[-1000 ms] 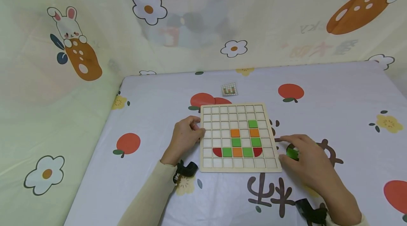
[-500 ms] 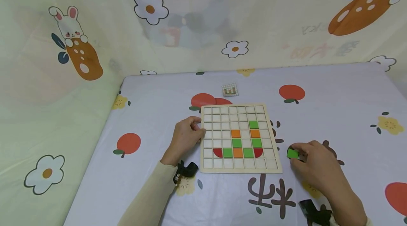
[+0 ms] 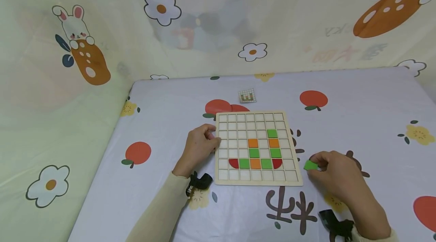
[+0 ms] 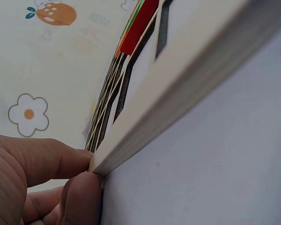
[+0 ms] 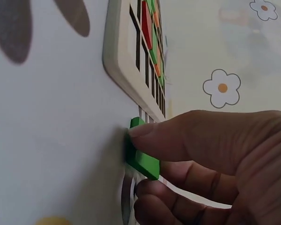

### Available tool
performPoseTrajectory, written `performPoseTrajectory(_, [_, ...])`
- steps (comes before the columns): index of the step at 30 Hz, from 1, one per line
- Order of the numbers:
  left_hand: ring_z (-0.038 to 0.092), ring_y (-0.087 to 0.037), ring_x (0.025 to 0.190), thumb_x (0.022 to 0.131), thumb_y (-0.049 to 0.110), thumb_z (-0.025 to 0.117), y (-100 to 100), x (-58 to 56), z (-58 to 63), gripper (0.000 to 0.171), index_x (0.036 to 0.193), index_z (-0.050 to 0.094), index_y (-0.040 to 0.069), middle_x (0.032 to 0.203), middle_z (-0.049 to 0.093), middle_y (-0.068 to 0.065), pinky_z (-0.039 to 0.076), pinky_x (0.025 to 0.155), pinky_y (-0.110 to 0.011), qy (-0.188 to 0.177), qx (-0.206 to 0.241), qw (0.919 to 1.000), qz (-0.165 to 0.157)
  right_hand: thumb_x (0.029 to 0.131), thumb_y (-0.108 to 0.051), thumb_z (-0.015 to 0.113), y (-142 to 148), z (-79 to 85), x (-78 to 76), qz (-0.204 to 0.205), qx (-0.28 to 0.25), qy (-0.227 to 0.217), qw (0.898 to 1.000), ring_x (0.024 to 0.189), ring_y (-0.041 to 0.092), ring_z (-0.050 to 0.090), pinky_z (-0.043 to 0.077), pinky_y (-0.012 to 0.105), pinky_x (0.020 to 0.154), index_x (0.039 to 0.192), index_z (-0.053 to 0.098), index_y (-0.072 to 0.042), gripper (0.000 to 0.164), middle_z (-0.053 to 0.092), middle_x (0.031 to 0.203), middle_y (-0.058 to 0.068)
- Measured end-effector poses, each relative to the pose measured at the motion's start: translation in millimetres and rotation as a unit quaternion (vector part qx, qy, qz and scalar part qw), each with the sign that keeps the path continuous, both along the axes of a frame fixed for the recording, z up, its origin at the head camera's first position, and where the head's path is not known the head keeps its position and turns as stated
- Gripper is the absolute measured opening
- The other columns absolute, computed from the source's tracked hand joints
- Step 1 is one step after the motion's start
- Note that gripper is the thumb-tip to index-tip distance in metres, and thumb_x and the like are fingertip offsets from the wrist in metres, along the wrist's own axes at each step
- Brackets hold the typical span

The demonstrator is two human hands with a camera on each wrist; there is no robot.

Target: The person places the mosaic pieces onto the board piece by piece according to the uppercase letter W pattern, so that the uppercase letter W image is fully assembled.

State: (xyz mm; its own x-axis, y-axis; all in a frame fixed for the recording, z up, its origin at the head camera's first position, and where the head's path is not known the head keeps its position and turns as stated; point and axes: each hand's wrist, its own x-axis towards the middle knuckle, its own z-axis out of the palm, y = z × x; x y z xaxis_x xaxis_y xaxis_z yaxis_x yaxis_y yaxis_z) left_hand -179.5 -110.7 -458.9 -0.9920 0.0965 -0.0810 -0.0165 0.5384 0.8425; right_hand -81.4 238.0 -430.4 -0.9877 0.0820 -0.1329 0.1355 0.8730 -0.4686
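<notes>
A square wooden grid board lies on the table, with green, orange and red tiles set in several of its cells. At its left edge, my left hand pinches the frame; the left wrist view has the thumb and a finger at the board's rim. To the right of the board, my right hand pinches a green tile between thumb and fingers. Seen from the right wrist, this green tile is tilted close over the cloth, with the thumb across its face and part of it covered.
Behind the board lies a small card printed with a grid pattern. A white cloth printed with fruit and flowers covers the table. Black wrist cameras sit on both wrists, the right one low near the cloth.
My right hand has drawn back slightly from the board's edge, and its fingers have closed round the green tile, which has turned and shifted a little left. The left hand keeps its place.
</notes>
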Motion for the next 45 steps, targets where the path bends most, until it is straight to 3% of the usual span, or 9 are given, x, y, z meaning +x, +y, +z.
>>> performPoseTrajectory(8, [0.06, -0.012, 0.061, 0.091, 0.011, 0.074, 0, -0.6, -0.1, 0.036, 0.125, 0.069, 0.0, 0.081, 0.064, -0.004, 0.051, 0.057, -0.026, -0.004, 0.001, 1.0, -0.001, 0.084, -0.011, 0.079, 0, -3.5, 0.4, 0.012, -0.034, 0.033, 0.999, 0.076, 0.02, 0.059, 0.044, 0.034, 0.067, 0.096, 0.076, -0.005, 0.013, 0.067, 0.078, 0.0])
performPoseTrajectory(14, [0.061, -0.013, 0.06, 0.091, 0.01, 0.074, 0, -0.8, 1.1, 0.036, 0.125, 0.068, 0.0, 0.08, 0.064, -0.005, 0.051, 0.057, -0.026, -0.003, 0.01, 0.9999, -0.004, 0.086, -0.008, 0.079, 1, -6.0, -0.2, 0.026, -0.057, 0.064, 0.996, 0.075, 0.017, 0.06, 0.045, 0.026, 0.062, 0.107, 0.077, -0.004, 0.021, 0.069, 0.082, 0.001])
performPoseTrajectory(22, [0.061, -0.013, 0.059, 0.091, 0.01, 0.074, 0, -0.6, 2.3, 0.035, 0.124, 0.069, 0.0, 0.08, 0.064, -0.005, 0.051, 0.057, -0.026, -0.006, 0.01, 0.9999, -0.001, 0.09, -0.006, 0.074, 1, -3.2, -2.4, 0.021, -0.078, 0.03, 0.996, 0.083, 0.025, 0.067, 0.045, 0.027, 0.06, 0.119, 0.077, -0.005, 0.029, 0.077, 0.1, 0.016])
performPoseTrajectory(26, [0.061, -0.012, 0.06, 0.091, 0.011, 0.074, 1, -0.9, 1.9, 0.035, 0.124, 0.069, 0.001, 0.081, 0.064, -0.004, 0.051, 0.057, -0.026, -0.009, 0.006, 0.9999, 0.002, 0.087, -0.004, 0.076, 0, -3.6, -2.8, 0.024, -0.084, 0.022, 0.996, 0.081, 0.024, 0.063, 0.044, 0.026, 0.061, 0.118, 0.077, -0.002, 0.03, 0.074, 0.093, 0.012])
performPoseTrajectory(31, [0.061, -0.013, 0.061, 0.091, 0.012, 0.075, 0, -0.5, 1.1, 0.036, 0.125, 0.068, 0.001, 0.082, 0.064, -0.004, 0.051, 0.057, -0.026, -0.013, 0.005, 0.9999, 0.004, 0.084, -0.003, 0.078, -1, -5.6, -3.8, 0.036, -0.075, 0.017, 0.996, 0.077, 0.021, 0.057, 0.043, 0.024, 0.06, 0.116, 0.076, 0.002, 0.032, 0.068, 0.083, 0.003])
performPoseTrajectory(39, [0.061, -0.012, 0.06, 0.09, 0.011, 0.075, 0, -0.3, 1.1, 0.036, 0.124, 0.069, 0.0, 0.081, 0.064, -0.004, 0.051, 0.057, -0.026, -0.004, 0.01, 0.9999, -0.001, 0.079, -0.003, 0.077, -2, -4.5, -8.7, 0.061, -0.025, 0.014, 0.998, 0.081, 0.024, 0.058, 0.044, 0.033, 0.067, 0.11, 0.077, 0.003, 0.031, 0.066, 0.087, 0.006])
performPoseTrajectory(45, [0.061, -0.012, 0.059, 0.09, 0.011, 0.075, -1, -0.6, 0.3, 0.036, 0.124, 0.069, 0.0, 0.08, 0.064, -0.004, 0.051, 0.057, -0.026, -0.001, 0.009, 1.0, -0.003, 0.079, -0.006, 0.08, -3, -1.8, -10.2, 0.052, -0.023, 0.024, 0.998, 0.081, 0.024, 0.055, 0.041, 0.033, 0.066, 0.105, 0.077, 0.002, 0.027, 0.062, 0.083, 0.004])
